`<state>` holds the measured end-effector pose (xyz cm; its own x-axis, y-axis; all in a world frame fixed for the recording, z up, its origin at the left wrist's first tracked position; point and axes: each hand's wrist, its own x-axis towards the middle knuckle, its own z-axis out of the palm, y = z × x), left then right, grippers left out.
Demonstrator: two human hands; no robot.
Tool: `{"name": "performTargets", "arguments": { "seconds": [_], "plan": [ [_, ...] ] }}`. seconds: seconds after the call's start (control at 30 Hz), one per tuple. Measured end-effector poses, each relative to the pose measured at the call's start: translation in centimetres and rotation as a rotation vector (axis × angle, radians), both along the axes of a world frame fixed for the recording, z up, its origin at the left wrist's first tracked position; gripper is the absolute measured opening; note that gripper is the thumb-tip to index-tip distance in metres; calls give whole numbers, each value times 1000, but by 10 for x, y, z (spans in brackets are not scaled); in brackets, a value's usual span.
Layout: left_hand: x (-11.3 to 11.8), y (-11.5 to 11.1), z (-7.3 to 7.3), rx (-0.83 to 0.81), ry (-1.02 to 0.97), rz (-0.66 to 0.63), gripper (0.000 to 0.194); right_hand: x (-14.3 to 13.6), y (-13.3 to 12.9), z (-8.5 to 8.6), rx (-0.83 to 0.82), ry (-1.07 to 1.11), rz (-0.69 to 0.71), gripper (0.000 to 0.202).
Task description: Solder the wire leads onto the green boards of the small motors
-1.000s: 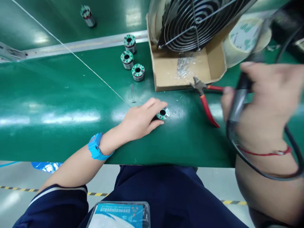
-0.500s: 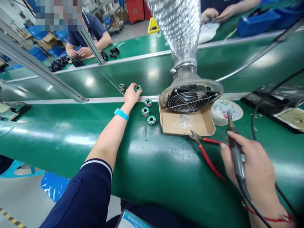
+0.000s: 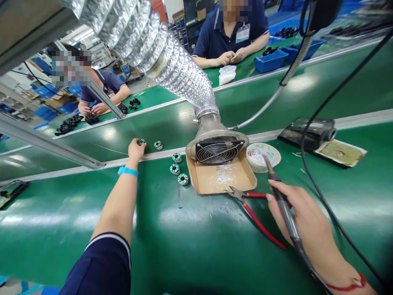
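My left hand (image 3: 136,150) reaches to the back ledge, its fingers closed round a small round part with a green top (image 3: 141,142). A similar part (image 3: 158,145) stands to its right on the ledge. Three more, among them the nearest one (image 3: 183,179), sit on the green bench (image 3: 172,229) left of a cardboard tray (image 3: 208,189). My right hand (image 3: 302,217) grips a soldering iron (image 3: 287,213), whose tip is over a round pale dish (image 3: 263,157). Red-handled cutters (image 3: 259,221) lie between the tray and my right hand.
A fan hood (image 3: 219,151) on a foil duct (image 3: 172,61) stands over the tray. An iron stand (image 3: 316,135) with a sponge is at the right, with a black cable crossing. Metal posts rise at left. Two people sit across the bench.
The view has shifted. My left hand has moved left along the ledge from one round part to the other, now at its fingers. My right hand still holds the iron near the dish.
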<state>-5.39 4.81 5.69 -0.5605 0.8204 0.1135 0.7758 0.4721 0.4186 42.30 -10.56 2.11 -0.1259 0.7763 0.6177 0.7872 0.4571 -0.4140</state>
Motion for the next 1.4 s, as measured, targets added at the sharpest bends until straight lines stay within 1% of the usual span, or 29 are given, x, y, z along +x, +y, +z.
{"name": "performTargets", "arguments": {
  "seconds": [0.03,0.1,0.13,0.23,0.3,0.33,0.4,0.47,0.53,0.57,0.6,0.67,0.73,0.8,0.9,0.93,1.03,1.13,1.3,1.4],
  "plan": [
    [4,-10,-3,-1,-9,-50,39,1,0,-1,6,8,-2,51],
    [18,-40,-12,-20,-40,-174,44,3,0,-4,26,17,-28,49],
    [26,-59,-16,-43,-60,-243,47,3,1,-5,17,10,-53,49],
    [48,-121,-23,-141,-113,-441,44,3,3,-8,-86,-73,-104,45],
    [63,-156,-23,-183,-143,-536,40,4,4,-8,-161,-110,-98,42],
    [71,-169,-21,-200,-158,-581,39,4,4,-8,-173,-101,-93,41],
    [90,-189,-17,-208,-196,-677,39,4,1,-5,-161,-40,-104,37],
    [113,-203,-12,-191,-263,-771,42,1,-7,-1,-128,29,-122,32],
    [139,-211,-9,-187,-392,-832,48,-7,-20,4,-103,148,-94,30],
    [152,-214,-8,-199,-475,-859,50,-12,-27,7,-115,251,-50,33],
    [163,-217,-7,-214,-551,-880,49,-19,-35,11,-149,368,10,38],
    [184,-221,-4,-239,-663,-926,45,-32,-50,19,-269,560,133,42],
    [198,-223,-1,-237,-701,-981,43,-43,-61,26,-400,578,215,41],
    [206,-224,1,-204,-692,-1045,43,-50,-67,32,-468,535,293,42],
    [210,-226,4,-151,-659,-1122,43,-54,-68,36,-538,528,428,50],
    [210,-227,4,-145,-650,-1140,43,-54,-68,37,-568,521,449,50],
    [210,-229,3,-130,-631,-1174,47,-54,-67,41,-677,462,457,49],
    [208,-232,2,-112,-627,-1191,50,-55,-66,45,-744,427,476,48],
    [207,-232,1,-63,-626,-1236,50,-57,-62,46,-756,434,552,48],
    [207,-231,2,-37,-623,-1246,48,-59,-59,44,-728,432,589,47]
  ]
}}
